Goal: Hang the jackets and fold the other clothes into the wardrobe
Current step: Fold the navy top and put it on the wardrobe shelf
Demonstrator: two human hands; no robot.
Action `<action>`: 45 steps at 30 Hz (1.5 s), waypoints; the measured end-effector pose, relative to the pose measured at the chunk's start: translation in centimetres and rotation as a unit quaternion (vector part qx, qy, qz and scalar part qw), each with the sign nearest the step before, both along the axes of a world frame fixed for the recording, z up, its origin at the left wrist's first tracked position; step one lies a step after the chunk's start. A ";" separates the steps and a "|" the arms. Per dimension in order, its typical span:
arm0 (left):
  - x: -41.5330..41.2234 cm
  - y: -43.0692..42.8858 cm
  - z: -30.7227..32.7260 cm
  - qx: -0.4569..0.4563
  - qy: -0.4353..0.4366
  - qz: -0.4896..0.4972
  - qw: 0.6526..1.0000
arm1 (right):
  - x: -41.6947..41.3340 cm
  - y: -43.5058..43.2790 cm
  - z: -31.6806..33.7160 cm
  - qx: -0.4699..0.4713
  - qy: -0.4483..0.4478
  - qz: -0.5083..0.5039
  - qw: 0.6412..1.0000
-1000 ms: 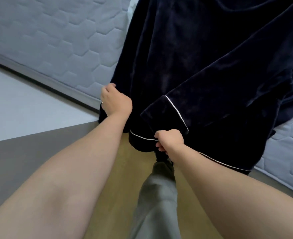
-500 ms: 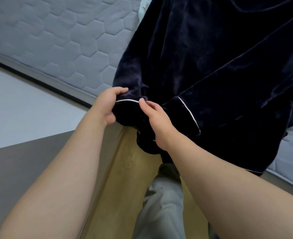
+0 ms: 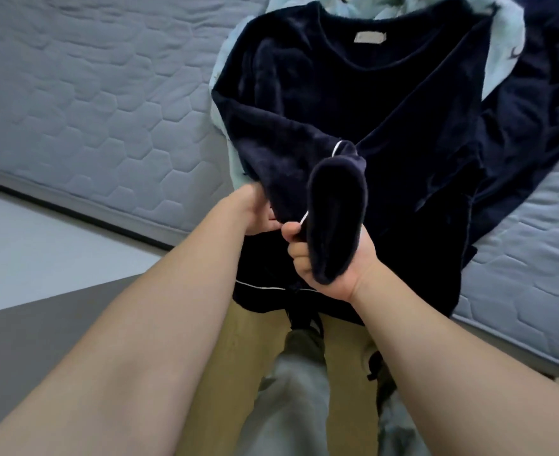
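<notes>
So compared with half a second before, the sleeve [image 3: 304, 159] had come up off the bed edge. The right hand [image 3: 337, 274] had flipped palm-up, and the cuff [image 3: 335, 218] was now draped over it instead of just being pinched at the trim. More of the navy top [image 3: 386, 103] showed too: round neckline and a small pale label [image 3: 369, 37] inside the collar.

Right hand was curled round the cuff, fingers wrapped under the fabric. The left hand [image 3: 255, 212] gripped the same sleeve just beside it, though its fingertips were mostly tucked behind the cloth.

The top lay spread face-up on the mattress [image 3: 90, 110], hem hanging over the edge toward the person. Fabric looked like plush velvet, soft sheen, deep creases, with thin white piping [image 3: 261, 286] along the hem and cuff. The cuff end made a rounded, sock-like lump.

Under the top sat a fluffy light-blue garment [image 3: 508, 51] with dark little motifs. The mattress was grey, quilted in hexagons. Below were a wood-look floor [image 3: 238, 357] and the person's grey trousers [image 3: 294, 390].
</notes>
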State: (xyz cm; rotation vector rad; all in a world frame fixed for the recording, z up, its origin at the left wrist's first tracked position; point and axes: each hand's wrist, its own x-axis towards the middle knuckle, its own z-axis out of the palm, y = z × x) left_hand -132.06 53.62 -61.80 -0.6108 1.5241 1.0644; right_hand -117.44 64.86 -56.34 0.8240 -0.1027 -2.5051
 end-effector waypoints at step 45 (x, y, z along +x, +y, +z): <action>-4.9 2.6 -2.4 -0.271 0.214 0.039 0.938 | 11.4 6.4 -9.9 0.561 -0.609 0.149 0.541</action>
